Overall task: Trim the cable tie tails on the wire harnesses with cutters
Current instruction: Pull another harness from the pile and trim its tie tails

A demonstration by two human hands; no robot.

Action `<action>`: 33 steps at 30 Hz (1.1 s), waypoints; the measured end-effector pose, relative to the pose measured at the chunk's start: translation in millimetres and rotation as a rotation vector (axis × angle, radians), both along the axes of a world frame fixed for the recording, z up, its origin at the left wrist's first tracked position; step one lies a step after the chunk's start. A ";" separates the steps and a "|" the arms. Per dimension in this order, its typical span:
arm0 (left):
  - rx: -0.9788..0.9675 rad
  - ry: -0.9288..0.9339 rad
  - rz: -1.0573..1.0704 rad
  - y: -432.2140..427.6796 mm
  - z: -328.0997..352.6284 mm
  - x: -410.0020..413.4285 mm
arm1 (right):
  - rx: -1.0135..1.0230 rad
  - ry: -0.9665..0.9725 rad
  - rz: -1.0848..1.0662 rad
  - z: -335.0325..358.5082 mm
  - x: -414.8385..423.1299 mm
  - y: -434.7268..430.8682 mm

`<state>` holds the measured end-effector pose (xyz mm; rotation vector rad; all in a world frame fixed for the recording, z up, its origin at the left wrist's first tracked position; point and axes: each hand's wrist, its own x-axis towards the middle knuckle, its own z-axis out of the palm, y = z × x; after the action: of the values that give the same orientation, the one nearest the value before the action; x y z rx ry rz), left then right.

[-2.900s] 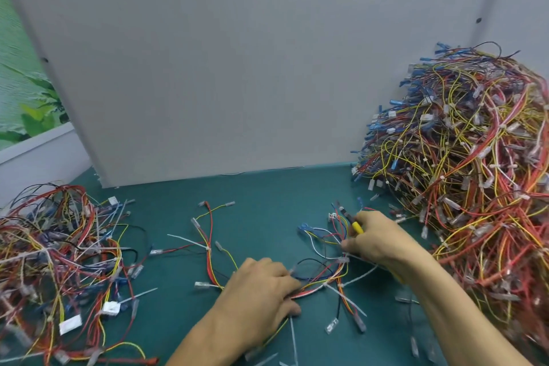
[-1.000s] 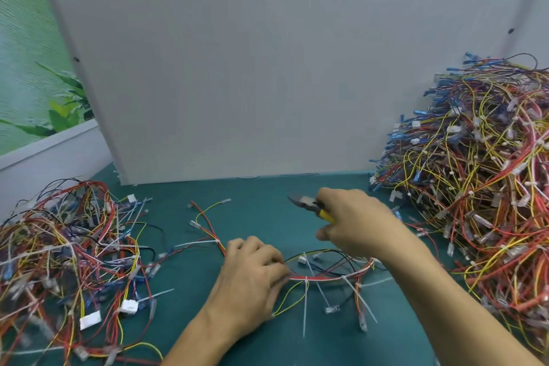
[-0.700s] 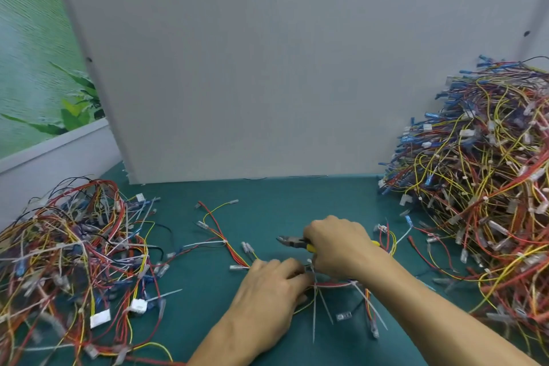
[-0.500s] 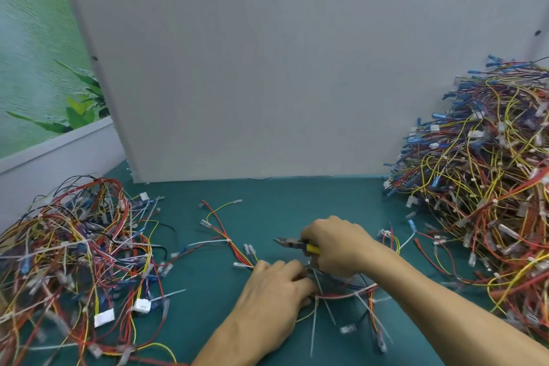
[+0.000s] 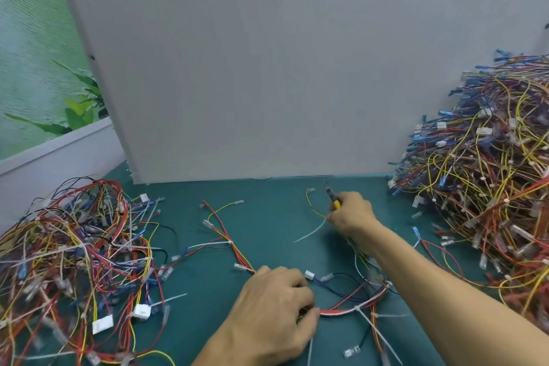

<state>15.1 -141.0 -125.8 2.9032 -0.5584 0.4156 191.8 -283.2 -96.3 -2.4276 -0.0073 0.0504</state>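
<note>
Right hand (image 5: 352, 215) has carried cutters (image 5: 333, 198) back, away from the harness (image 5: 350, 309).

Right hand (image 5: 352, 215) grips yellow-handled cutters (image 5: 335, 203), tip toward 12 o'clock. Left hand (image 5: 276, 312) at 6 o'clock, fingers curled on wire harness (image 5: 344, 310) lying on green desk (image 5: 267, 217). Small harness pile (image 5: 68, 261) at 9 o'clock. Large harness pile (image 5: 490, 187) at 3 o'clock.

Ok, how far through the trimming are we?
Done, seemingly: the big right pile, whose ties show only short stubs. In hand: the left hand grips a red harness with long tails on it, while the right hand holds the cutters, blades clear of any tie. To do: the left pile, bristling with uncut tails.
</note>
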 end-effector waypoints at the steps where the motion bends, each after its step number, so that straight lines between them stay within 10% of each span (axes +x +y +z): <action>1: 0.005 -0.001 0.007 0.0 0.1 0.6 | -0.091 0.015 0.009 -4.6 -0.2 -0.1; 11: -0.279 -0.454 0.368 29.0 16.9 10.0 | -0.138 -0.231 0.022 60.0 -17.6 -41.0; 17: -0.134 0.045 0.877 59.4 8.5 17.3 | -0.398 -0.127 -0.012 43.8 -69.6 -94.7; 33: -0.547 0.155 0.526 52.4 2.2 20.3 | -0.039 0.149 0.005 -1.4 -79.5 -83.2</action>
<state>35.4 -88.6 -123.6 2.4712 0.3147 0.3297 112.3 -366.4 -97.7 -2.4564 0.0553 0.2358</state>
